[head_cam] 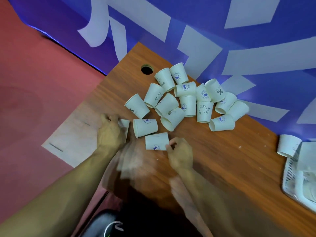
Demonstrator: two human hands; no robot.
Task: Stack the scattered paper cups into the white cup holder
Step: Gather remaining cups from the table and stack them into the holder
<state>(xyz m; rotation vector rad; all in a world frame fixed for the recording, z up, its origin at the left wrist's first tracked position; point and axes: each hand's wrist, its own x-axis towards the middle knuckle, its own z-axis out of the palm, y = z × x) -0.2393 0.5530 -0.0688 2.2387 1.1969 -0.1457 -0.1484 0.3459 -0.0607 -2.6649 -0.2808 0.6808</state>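
Several white paper cups [186,98] lie scattered on their sides in a heap on the wooden table [222,159]. My left hand [111,132] grips one cup [124,125] at the table's left edge, mostly covering it. My right hand [180,154] pinches the rim end of another lying cup [156,141] near the front of the heap. A further cup [145,127] lies between the two hands. The white cup holder [301,175] stands at the far right edge of the table, with one cup [288,145] next to it.
A round cable hole [147,69] is cut in the table's far left corner. A blue wall with white shapes [256,40] runs along the table's back edge. Red floor [34,82] lies to the left. A dark bag [109,224] sits below the front edge.
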